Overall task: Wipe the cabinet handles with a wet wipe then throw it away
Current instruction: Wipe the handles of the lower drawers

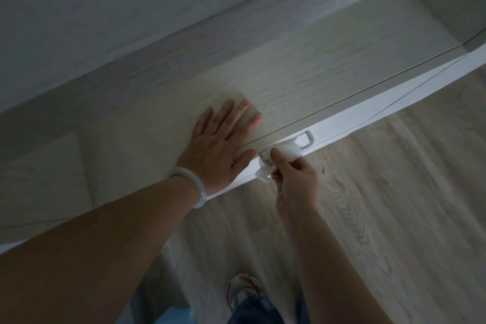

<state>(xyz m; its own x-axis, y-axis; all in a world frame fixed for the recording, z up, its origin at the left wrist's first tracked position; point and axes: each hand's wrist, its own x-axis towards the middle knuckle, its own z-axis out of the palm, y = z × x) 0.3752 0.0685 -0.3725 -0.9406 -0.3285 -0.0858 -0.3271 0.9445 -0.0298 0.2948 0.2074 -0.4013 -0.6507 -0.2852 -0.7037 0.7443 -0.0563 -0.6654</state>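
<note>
At 6 o'clock, nearest to the camera, a shoe (243, 288) with red trim stood on the pale wooden floor (381, 205), and next to it was a leg in blue denim (256, 309).

Two bare forearms went up from the bottom edge toward the middle of the view. The left wrist carried a pale bangle (190, 183).

Just right of the centre, toward 3 o'clock, the right hand (295, 181) pinched a white wet wipe (285, 153) between the thumb and the curled fingers. The wipe was wrapped around the white cabinet handle (306, 141), which was on the white front of the cabinet just under the top edge. The right end of the handle was uncovered, and a loose corner of the wipe hung down beside the thumb.

Just left of this, the left hand (222, 143) lay flat on the light wood-grain cabinet top (302, 79). Its fingers were spread and straight and pointed toward 1 o'clock, and the thumb lay along the front edge, near the wipe.

Farther away, from 9 to 12 o'clock, a grey wall (105, 8) stood behind the top. The light was dim.
</note>
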